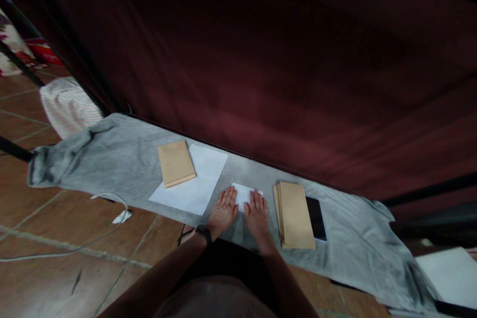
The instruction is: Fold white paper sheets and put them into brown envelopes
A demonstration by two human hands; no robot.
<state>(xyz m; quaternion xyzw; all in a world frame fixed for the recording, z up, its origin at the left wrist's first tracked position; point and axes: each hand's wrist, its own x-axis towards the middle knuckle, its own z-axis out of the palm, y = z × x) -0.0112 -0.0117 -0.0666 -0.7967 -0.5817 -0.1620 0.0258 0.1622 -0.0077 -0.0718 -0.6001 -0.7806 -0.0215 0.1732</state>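
A small folded white sheet of paper [242,198] lies flat on the grey cloth before me. My left hand [224,208] rests palm down on its left side, fingers stretched out. On its right side lies my right hand [257,212], also flat with straight fingers. Each hand covers part of the paper. To the left, white paper sheets [194,194] are spread on the cloth, with a brown envelope [176,163] on top of them. A stack of brown envelopes [297,216] sits close to the right of my right hand.
The grey cloth [112,164] covers a long narrow surface. A dark-screened tablet or phone [316,218] lies partly under the envelope stack. A dark red curtain [261,69] hangs along the far edge. A white cable [78,251] runs over the tiled floor [48,283] at left.
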